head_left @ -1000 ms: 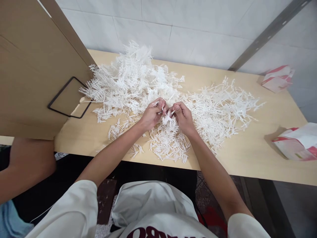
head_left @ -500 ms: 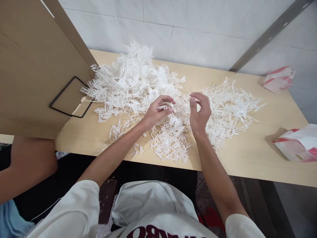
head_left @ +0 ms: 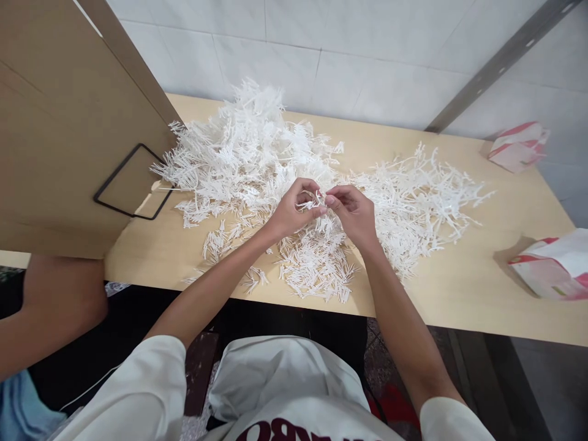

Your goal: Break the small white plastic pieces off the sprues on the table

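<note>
Left hand [head_left: 291, 214] and right hand [head_left: 354, 214] meet fingertip to fingertip, both pinching one small white plastic piece [head_left: 316, 205] above the near loose heap [head_left: 316, 263]. Bigger white pile [head_left: 243, 147] sits far left on the bench [head_left: 459, 294], thinner spread [head_left: 422, 196] right.

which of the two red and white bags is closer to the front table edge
The red and white bag at the right edge, beside the front table edge; the other bag lies back by the wall.
</note>
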`<action>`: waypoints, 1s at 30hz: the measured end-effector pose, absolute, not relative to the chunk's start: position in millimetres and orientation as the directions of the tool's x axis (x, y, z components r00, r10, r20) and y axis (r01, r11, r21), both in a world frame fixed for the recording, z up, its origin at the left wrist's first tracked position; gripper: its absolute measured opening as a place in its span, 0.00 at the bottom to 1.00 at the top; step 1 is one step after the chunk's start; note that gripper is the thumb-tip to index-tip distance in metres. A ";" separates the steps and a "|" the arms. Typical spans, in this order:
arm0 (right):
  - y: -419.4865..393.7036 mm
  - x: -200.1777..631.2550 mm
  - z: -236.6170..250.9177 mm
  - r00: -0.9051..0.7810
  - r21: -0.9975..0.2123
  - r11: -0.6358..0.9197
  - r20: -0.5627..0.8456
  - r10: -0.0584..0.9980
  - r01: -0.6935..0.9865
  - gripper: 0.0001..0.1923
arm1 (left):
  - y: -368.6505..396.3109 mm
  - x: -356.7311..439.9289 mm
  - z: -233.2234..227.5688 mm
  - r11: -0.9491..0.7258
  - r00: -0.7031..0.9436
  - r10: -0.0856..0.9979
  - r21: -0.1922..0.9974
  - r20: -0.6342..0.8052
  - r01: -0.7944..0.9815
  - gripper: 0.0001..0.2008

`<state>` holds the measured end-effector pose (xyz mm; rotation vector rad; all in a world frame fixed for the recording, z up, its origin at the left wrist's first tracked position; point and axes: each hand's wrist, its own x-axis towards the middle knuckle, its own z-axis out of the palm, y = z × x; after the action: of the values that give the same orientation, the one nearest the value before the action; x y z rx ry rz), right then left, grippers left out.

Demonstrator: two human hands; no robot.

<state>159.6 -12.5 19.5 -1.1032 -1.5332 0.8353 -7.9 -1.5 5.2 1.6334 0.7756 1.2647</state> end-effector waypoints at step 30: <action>-18.6 149.0 9.8 0.029 -0.810 0.472 0.512 0.858 0.348 0.14 | -8.0 -10.3 13.8 -0.087 0.477 0.853 0.958 0.213 -0.273 0.15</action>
<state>149.0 -18.6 9.8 -1.0857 -1.5551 0.5471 -10.3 -8.0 13.8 1.3421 0.5669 1.0254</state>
